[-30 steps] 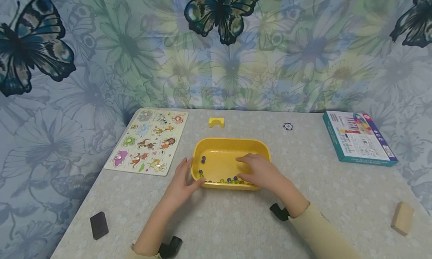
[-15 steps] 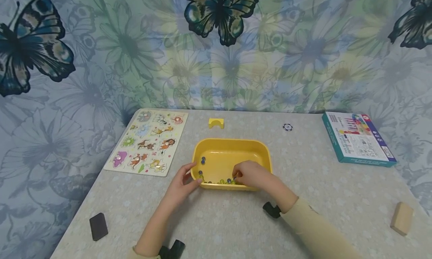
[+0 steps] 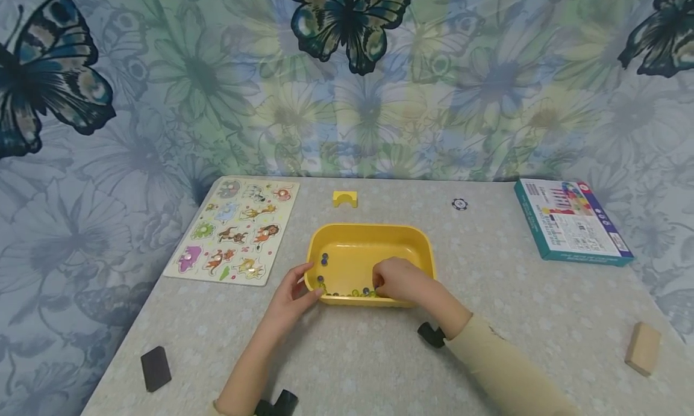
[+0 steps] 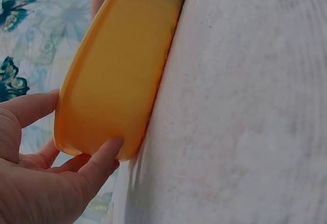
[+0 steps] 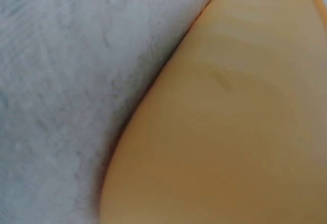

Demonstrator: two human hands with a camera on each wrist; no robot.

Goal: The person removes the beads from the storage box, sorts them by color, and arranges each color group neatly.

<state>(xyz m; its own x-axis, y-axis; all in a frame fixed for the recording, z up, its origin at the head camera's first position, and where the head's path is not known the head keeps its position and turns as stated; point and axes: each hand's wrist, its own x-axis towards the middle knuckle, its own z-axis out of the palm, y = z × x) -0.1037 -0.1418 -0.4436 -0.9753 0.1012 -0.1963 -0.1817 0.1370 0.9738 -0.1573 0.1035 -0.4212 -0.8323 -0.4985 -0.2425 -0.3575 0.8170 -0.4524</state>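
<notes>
A yellow plastic tray [image 3: 347, 234] stands in the middle of the table, with small blue marbles [image 3: 324, 259] and yellow-green marbles [image 3: 355, 293] along its left and near sides. My left hand [image 3: 291, 295] grips the tray's near left corner. In the left wrist view, one fingertip meets the rim and another presses low on the outer wall [image 4: 112, 66]. My right hand [image 3: 403, 280] reaches inside the tray at the near right, its fingers curled down among the marbles. Its fingertips are hidden, so I cannot tell whether they pinch a marble. The right wrist view shows the tray's outer wall [image 5: 214, 132].
An animal puzzle board [image 3: 233, 230] lies left of the tray. Behind it stand a yellow arch block [image 3: 344, 199] and a poker chip [image 3: 459, 204]. A game box [image 3: 573, 222] lies back right, a dark block [image 3: 155, 368] front left, a wooden block [image 3: 643, 348] front right.
My right hand has lowered toward the marbles at the tray's near side, and its spread fingers have drawn together and curled. My left hand stays at the corner.
</notes>
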